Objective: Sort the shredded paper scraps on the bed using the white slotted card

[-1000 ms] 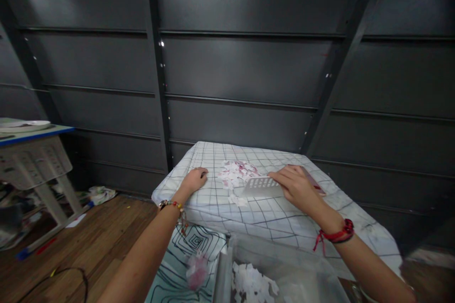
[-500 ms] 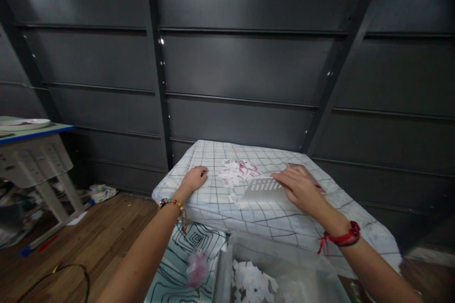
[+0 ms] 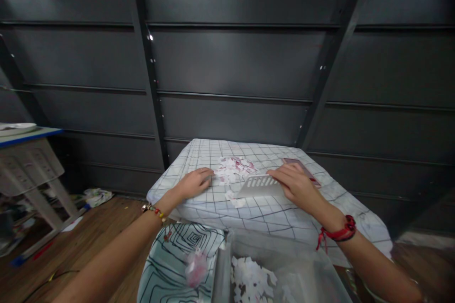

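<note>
At the far left of the frame stood a desk [image 3: 31, 163] with a white dish [image 3: 17, 128] on its top, well apart from the work. In the lower left, a teal patterned cloth [image 3: 161, 272] lay under a pink wrapped bundle [image 3: 196, 269], which seemed simply set down there, beside the bin.

Near the centre, the left hand [image 3: 195, 182] rested palm down on the checked tablecloth [image 3: 204, 151], fingers loosely spread and gripping nothing visible. Its fingertips reached the left edge of the paper scraps [image 3: 234, 169], perhaps to bound them on that side; whether they touched could not be told. The scraps lay in a loose, flat heap at mid-frame, some printed pinkish red.

Below, at bottom centre, a clear plastic bin [image 3: 221, 272] stood against the near side of the table, within easy reach, with white pieces [image 3: 250, 277] inside.

Right of centre, the right hand [image 3: 296, 187] pinched a white slotted panel [image 3: 259, 187] by its upper right edge, which left most of its face free and leaning toward the scraps. A pinkish flat object [image 3: 313, 181] lay behind that hand, partly hidden, apparently out of the way.
</note>
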{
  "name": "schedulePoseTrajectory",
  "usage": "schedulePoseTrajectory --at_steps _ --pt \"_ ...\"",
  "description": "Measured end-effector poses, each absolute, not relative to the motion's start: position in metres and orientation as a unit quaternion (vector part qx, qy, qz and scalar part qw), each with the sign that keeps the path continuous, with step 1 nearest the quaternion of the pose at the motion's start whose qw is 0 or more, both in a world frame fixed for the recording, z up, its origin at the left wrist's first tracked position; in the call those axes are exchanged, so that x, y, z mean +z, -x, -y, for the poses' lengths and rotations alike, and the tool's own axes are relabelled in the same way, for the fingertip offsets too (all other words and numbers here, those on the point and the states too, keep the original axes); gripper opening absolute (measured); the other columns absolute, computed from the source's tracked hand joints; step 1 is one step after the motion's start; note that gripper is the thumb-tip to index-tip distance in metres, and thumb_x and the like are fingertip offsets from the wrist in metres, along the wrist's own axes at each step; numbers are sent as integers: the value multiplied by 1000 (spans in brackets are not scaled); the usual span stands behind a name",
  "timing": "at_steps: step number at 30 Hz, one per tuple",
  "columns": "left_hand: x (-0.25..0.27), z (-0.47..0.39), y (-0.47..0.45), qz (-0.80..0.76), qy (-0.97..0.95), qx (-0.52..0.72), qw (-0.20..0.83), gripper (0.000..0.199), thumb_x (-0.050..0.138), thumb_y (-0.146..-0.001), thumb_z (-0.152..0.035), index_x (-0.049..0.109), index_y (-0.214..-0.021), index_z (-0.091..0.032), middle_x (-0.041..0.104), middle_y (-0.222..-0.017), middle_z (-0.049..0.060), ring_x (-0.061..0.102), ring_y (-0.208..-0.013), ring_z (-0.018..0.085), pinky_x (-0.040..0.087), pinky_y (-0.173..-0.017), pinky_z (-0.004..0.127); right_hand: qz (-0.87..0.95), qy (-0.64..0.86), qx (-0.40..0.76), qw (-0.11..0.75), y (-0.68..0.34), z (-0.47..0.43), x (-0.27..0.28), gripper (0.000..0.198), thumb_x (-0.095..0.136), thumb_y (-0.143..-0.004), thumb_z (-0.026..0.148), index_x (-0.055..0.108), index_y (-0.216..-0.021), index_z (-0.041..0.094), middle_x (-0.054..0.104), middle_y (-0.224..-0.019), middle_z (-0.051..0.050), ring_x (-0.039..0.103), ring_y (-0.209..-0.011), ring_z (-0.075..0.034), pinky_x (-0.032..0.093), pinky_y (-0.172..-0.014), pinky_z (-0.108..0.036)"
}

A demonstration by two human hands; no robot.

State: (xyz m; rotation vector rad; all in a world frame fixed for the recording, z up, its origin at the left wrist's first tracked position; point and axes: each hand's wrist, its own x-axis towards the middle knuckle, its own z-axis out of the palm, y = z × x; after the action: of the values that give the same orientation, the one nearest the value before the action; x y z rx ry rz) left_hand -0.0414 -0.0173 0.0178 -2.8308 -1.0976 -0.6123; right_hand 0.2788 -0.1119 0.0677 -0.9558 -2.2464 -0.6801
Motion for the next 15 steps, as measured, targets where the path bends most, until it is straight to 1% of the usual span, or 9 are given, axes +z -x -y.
schedulePoseTrajectory --at_steps 3,7,11,15 --pt "13 29 41 315 934 -170 -8 38 40 -92 -33 49 -125 -17 52 -132 9 47 -121 21 36 -102 34 848 350 -267 293 -276 113 70 36 39 -75 -1 60 -99 16 64 -79 -4 55 -77 -18 39 -78 -36" --pt "2 37 42 318 940 -121 -14 47 39 -93 -44 44 -132 -18 40 -142 10 41 -127 25 32 -105 38 856 344 -262 284 -276 115 73 37 39 -74 -2 60 -98 17 63 -80 -4 55 -77 -18 38 -79 -35" --pt "-3 36 43 323 941 -100 4 48 35 -94 -46 43 -134 -19 38 -144 9 39 -129 24 30 -105 37 852 344 -273 287 -278 116 77 35 39 -76 -1 59 -99 17 64 -82 -4 54 -78 -18 38 -82 -37" --pt "-1 38 42 325 940 -103 23 47 34 -95 -46 43 -134 -21 39 -143 7 38 -129 23 30 -105 36 851 339 -278 289 -278 116 77 35 39 -76 -1 59 -100 16 64 -81 -5 54 -79 -18 38 -79 -36"
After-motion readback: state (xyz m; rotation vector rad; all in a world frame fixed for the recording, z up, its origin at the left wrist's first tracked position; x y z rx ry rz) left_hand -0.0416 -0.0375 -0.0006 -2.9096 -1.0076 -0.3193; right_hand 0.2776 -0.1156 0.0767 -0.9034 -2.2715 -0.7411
